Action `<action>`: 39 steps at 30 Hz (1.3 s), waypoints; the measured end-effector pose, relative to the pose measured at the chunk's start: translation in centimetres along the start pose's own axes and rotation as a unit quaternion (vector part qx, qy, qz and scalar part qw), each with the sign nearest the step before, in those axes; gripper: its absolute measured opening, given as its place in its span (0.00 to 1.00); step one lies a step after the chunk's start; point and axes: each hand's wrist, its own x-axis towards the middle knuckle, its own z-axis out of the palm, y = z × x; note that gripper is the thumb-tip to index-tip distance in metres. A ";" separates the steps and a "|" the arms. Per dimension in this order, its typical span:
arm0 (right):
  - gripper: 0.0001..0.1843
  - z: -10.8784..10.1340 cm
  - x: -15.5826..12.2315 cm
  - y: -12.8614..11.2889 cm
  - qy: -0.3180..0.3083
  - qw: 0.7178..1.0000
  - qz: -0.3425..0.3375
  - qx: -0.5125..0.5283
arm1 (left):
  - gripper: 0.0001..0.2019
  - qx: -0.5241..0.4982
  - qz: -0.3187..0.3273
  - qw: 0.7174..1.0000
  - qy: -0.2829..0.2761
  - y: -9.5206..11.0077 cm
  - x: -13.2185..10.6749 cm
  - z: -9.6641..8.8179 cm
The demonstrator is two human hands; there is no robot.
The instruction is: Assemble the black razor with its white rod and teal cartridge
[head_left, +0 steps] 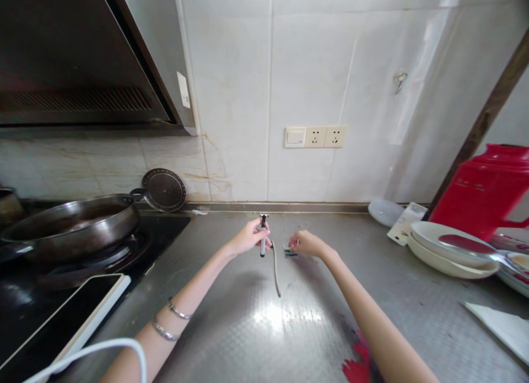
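Note:
My left hand is closed around a razor with a T-shaped head and a silver-grey and black handle. It is held upright, head at the top, just above the steel counter. To its right, my right hand has its fingers bent and pinched at a small see-through pack with dark green pieces on the counter. The fingertips partly cover this pack, and its details are too small to make out. Between the two hands lies a thin grey cord, its far end close to my left fingers.
At left, a steel pan sits on the black stove, with a white-edged phone nearer and a white cable before it. White dishes and a red flask stand at right. Sockets are on the tiled wall.

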 end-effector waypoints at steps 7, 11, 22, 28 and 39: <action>0.12 0.2 -0.1 -0.1 0.001 1.000 -0.004 -0.006 | 0.13 -0.009 0.019 1.000 -0.007 -0.1 0.0 0.2; 0.11 0.5 0.0 0.2 -0.004 1.000 -0.004 -0.004 | 0.13 -0.003 0.021 1.000 -0.009 -0.3 0.1 0.0; 0.10 0.8 0.5 0.5 -0.006 1.000 -0.007 0.007 | 0.13 -0.002 0.025 1.000 -0.007 -0.3 0.0 -0.2; 0.10 0.8 0.5 0.4 -0.007 1.000 -0.009 0.012 | 0.12 -0.001 0.024 1.000 -0.006 -0.2 0.0 -0.3; 0.10 0.9 0.5 0.5 -0.002 1.000 -0.014 0.014 | 0.11 0.008 0.017 1.000 -0.013 -0.2 0.0 -0.2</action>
